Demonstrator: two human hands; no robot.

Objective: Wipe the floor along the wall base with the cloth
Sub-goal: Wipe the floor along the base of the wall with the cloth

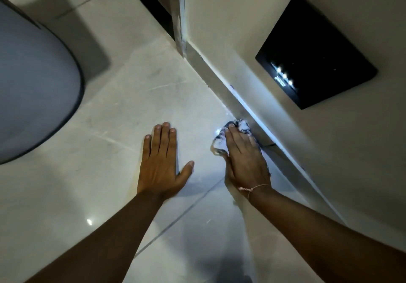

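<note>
My right hand (243, 157) presses a crumpled white and blue checked cloth (220, 140) onto the glossy pale floor tiles (153, 89), right against the grey skirting strip (222, 85) at the foot of the white wall (241, 19). Most of the cloth is hidden under the palm and fingers; its edges stick out at the fingertips and on the left. My left hand (161, 161) lies flat on the floor with fingers spread, a short way left of the cloth, holding nothing.
A black square panel (316, 52) with small lit dots is set in the wall above the skirting. A large rounded grey object (33, 80) stands on the floor at the left. A door frame post (180, 14) meets the wall at the top.
</note>
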